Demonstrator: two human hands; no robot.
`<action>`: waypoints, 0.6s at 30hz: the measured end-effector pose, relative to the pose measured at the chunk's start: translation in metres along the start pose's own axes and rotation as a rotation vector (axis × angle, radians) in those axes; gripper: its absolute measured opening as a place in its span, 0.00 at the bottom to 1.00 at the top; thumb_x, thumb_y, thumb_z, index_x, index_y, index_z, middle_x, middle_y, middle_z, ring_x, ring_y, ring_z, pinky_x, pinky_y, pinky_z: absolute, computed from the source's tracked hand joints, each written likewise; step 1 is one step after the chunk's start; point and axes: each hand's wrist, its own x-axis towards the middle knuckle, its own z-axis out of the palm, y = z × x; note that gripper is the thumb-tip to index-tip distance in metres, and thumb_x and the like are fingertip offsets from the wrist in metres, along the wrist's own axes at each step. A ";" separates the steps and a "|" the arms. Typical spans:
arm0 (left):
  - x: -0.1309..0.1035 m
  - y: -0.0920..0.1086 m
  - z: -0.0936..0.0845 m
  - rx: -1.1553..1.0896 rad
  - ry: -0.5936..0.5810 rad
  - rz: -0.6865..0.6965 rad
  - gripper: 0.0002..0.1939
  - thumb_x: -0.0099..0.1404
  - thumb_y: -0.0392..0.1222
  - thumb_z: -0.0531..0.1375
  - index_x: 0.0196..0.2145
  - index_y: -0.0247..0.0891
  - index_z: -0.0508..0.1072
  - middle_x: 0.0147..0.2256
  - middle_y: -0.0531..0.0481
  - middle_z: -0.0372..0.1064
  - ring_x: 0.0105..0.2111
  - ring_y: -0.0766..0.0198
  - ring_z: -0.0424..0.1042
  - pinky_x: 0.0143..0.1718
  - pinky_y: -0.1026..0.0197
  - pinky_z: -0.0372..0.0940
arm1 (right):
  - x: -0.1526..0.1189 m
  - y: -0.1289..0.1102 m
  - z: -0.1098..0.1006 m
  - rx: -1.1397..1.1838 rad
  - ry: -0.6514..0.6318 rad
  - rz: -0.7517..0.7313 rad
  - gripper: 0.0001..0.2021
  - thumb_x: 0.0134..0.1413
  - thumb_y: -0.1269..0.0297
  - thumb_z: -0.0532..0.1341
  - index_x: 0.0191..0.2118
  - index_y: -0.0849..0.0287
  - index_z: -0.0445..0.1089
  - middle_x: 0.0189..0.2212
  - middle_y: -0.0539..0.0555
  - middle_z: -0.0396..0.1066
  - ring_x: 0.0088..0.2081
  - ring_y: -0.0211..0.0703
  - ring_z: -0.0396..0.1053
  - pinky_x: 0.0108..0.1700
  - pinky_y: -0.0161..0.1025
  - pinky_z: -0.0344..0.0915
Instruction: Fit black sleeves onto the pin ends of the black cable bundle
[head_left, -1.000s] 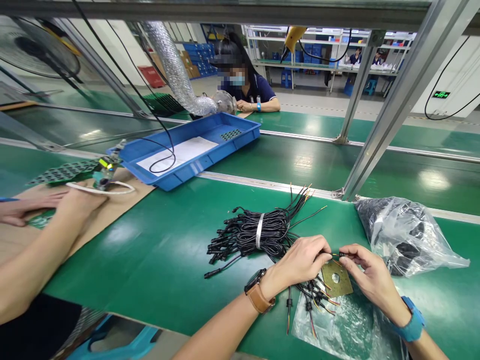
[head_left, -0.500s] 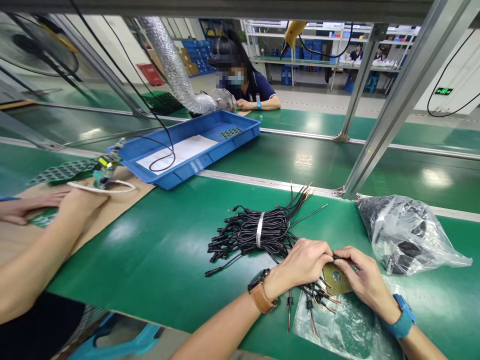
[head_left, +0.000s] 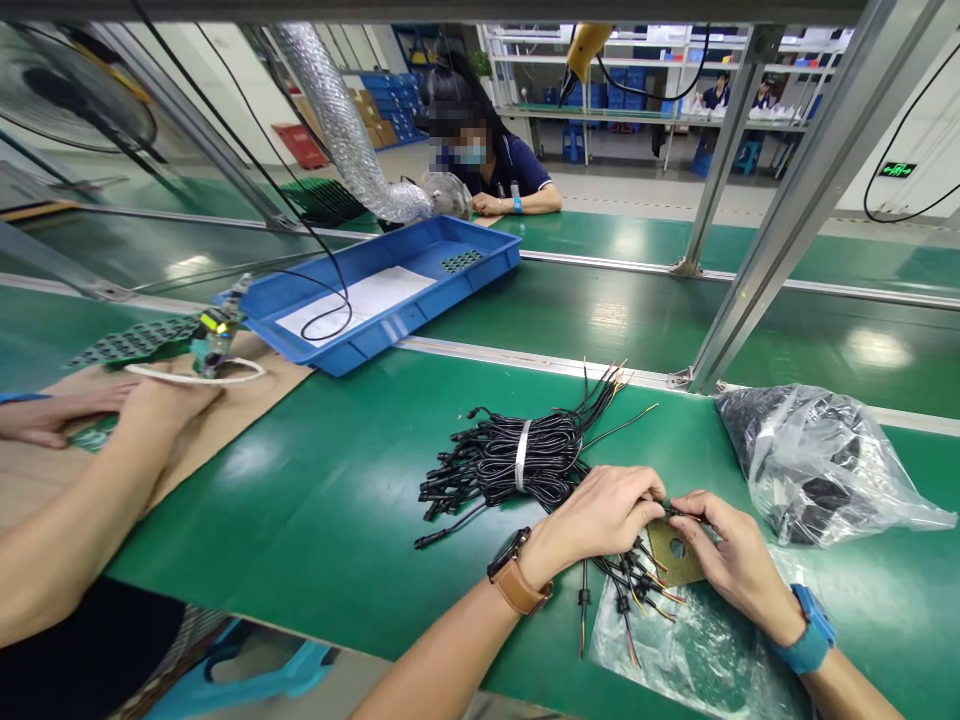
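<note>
My left hand (head_left: 611, 508) is closed in a pinch, with a brown-strapped watch on its wrist. My right hand (head_left: 726, 548), wearing a blue wristband, pinches just beside it. Between the fingertips runs a thin black cable (head_left: 670, 510), gripped by both; its end is mostly hidden. Below them lies a small brownish plate (head_left: 686, 572) with a round hole. Several cable ends with black fittings and bare coloured wires fan out over a clear plastic sheet (head_left: 675, 660). Left of my hands rests a bundle of black cables (head_left: 495, 465), tied with a white band.
A clear bag of black parts (head_left: 817, 480) stands at right. Behind is a blue tray (head_left: 382, 345) holding paper and a green board. At left, a co-worker's hands (head_left: 161, 415) work over brown paper. A metal post (head_left: 780, 200) rises behind the bench; another person sits opposite.
My hands stay pinched on the cable and have drawn slightly apart, showing a little more of it. The whole view has shifted a little.
</note>
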 end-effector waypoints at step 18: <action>-0.001 -0.006 0.003 0.038 -0.069 -0.023 0.10 0.69 0.34 0.55 0.30 0.38 0.71 0.26 0.52 0.70 0.26 0.65 0.67 0.29 0.63 0.51 | 0.004 -0.002 0.011 0.050 0.020 -0.033 0.05 0.69 0.67 0.57 0.45 0.55 0.70 0.36 0.52 0.76 0.33 0.39 0.73 0.36 0.34 0.69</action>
